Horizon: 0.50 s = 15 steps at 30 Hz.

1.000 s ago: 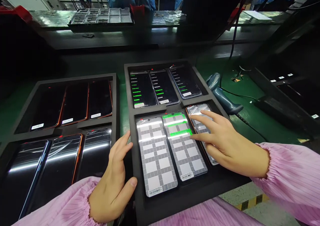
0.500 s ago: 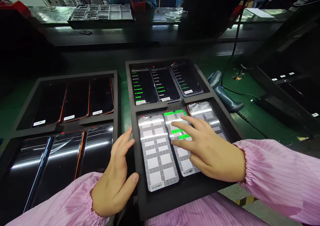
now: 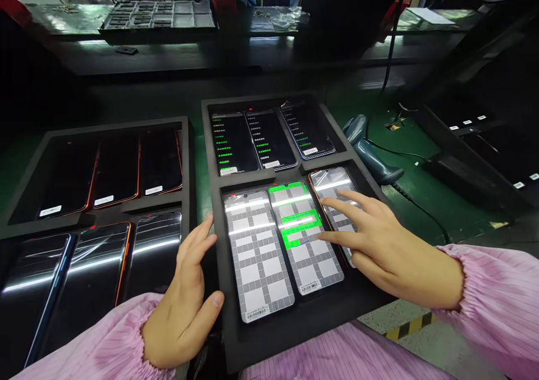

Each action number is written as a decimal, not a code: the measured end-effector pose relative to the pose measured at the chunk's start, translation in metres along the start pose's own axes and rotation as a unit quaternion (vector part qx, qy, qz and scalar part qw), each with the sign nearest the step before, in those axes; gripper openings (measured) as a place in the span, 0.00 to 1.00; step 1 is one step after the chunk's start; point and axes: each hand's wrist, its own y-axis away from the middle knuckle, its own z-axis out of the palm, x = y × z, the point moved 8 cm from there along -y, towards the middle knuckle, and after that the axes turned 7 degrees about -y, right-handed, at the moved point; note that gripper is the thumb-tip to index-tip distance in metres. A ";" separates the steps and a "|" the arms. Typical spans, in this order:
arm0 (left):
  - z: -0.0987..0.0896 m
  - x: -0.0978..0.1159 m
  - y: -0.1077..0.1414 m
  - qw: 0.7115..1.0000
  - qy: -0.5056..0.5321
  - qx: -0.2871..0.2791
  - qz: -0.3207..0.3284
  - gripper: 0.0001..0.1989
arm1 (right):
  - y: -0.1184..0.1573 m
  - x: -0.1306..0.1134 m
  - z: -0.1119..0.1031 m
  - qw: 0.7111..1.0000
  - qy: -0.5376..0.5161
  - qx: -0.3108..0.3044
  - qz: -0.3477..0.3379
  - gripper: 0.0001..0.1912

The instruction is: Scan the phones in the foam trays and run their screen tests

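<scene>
My right hand (image 3: 379, 239) is open, fingers spread, with a fingertip at the right edge of the middle smartphone (image 3: 314, 262) in the near row. That phone shows a grey-and-white grid with bands of green in its upper half. On its left lies a smartphone (image 3: 261, 256) with a plain grid and no green. Partly covered by my fingers is a third smartphone (image 3: 330, 181) with an orange edge. All three sit in a black foam tray (image 3: 229, 340). My left hand (image 3: 185, 307) is open beside the tray's left wall, holding nothing.
Behind them in the same tray, several phones (image 3: 273, 138) show dark screens with green and white text. Another foam tray (image 3: 187, 144) of dark phones stands at left. A barcode scanner (image 3: 373, 152) with its cable lies right. A divided parts tray (image 3: 160, 18) rests on the far bench.
My right hand has moved right across the middle phone. More green bands now show on its grid. The whole view has shifted slightly; my left hand stays by the tray wall.
</scene>
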 end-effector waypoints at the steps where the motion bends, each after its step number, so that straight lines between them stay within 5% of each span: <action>1: 0.000 0.000 0.000 1.000 -0.001 0.001 0.000 0.29 | 0.001 0.002 0.000 1.000 0.000 0.003 0.003 0.26; 15: 0.000 -0.001 -0.001 1.000 -0.001 0.005 0.018 0.30 | 0.016 -0.008 0.000 0.999 -0.045 0.015 0.008 0.22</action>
